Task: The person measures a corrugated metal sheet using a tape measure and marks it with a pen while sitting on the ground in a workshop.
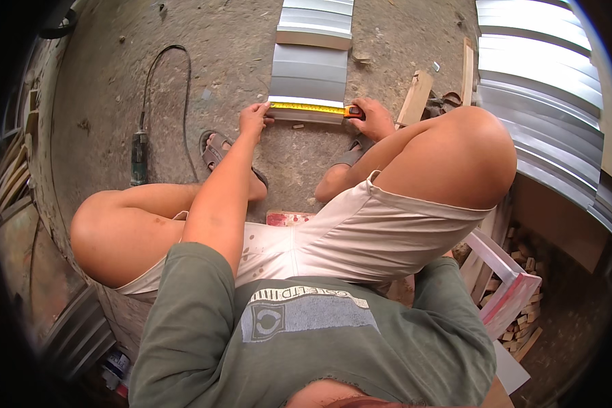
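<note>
A narrow strip of ribbed silver sheet metal (pixel 309 71) lies on the ground ahead of me, running away from my feet. Across its near end stretches the yellow blade of a tape measure (pixel 307 107). At the strip's left edge, my left hand (pixel 253 120) has its fingers closed on the end of the blade. My right hand (pixel 375 120) grips the orange and black case of the tape measure (pixel 353 111) at the right edge. Part of the right hand's grip is hidden behind the case.
A dark green corded power tool (pixel 139 158) lies left of my left foot. Larger ribbed metal sheets (pixel 540 88) are stacked at right, near a wooden board (pixel 415 96). Small wood offcuts (pixel 523 319) pile up behind a pinkish wooden frame (pixel 502 272) at lower right.
</note>
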Demonstrator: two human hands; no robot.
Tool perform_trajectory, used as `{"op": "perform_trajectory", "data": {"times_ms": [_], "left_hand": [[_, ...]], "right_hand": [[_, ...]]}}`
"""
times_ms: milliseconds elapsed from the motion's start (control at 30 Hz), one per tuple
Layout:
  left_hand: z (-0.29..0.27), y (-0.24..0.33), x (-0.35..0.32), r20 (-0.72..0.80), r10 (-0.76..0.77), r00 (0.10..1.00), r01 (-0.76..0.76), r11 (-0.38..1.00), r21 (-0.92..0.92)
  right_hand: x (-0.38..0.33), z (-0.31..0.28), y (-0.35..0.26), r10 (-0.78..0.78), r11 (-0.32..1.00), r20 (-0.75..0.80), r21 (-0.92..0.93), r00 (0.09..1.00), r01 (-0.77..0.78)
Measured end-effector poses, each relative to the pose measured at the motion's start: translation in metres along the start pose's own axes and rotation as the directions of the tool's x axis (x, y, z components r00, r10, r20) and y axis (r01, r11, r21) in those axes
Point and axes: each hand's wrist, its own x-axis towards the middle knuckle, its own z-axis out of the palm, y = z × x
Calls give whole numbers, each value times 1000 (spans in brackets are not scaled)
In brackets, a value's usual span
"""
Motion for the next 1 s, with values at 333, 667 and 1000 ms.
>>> {"op": "perform_trajectory", "data": {"times_ms": [333,667,1000], "left_hand": [[-2,3,-2,26,-10,1000,9,999,34],[4,15,-15,-30,56,998,-55,998,24],[5,2,8,34,119,992,-119,993,1]], "right_hand": [[0,3,-5,-89,996,-174,-47,981,82],[-2,-5,-8,-111,990,-318,49,942,133],[-5,-23,11,-140,986,-551,-1,823,167]]}}
